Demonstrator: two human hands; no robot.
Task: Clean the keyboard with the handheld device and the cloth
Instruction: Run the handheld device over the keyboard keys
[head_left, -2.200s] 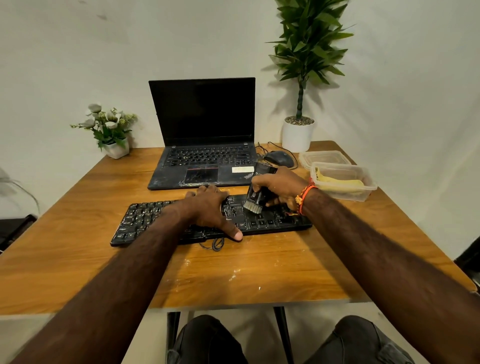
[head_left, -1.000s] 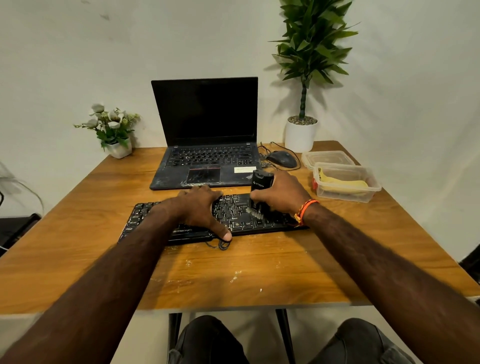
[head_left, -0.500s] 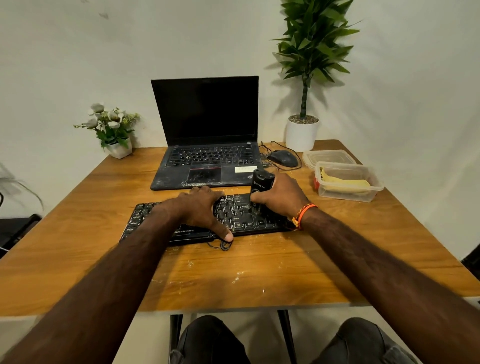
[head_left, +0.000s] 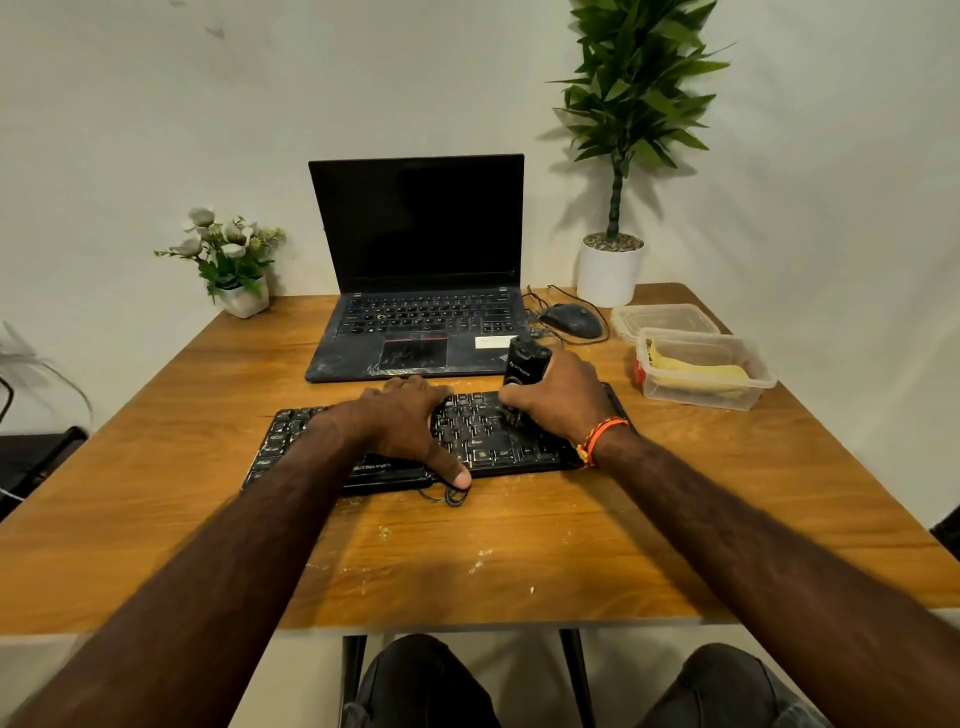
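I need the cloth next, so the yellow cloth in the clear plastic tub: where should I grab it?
Pinch the yellow cloth at its raised middle fold, reaching straight down from above: the clear plastic tub is open-topped and its walls block any sideways approach. Your right hand is nearer, though it holds the black handheld device.

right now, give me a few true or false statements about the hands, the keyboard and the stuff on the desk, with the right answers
1. The right hand grips the black handheld device over the keyboard. True.
2. The left hand is lifted clear of the keyboard. False: it rests on the keys.
3. The laptop lid is closed. False: it stands open, its screen dark.
4. The mouse lies right of the laptop. True.
5. The yellow item lies on the keyboard. False: it lies in a clear container.
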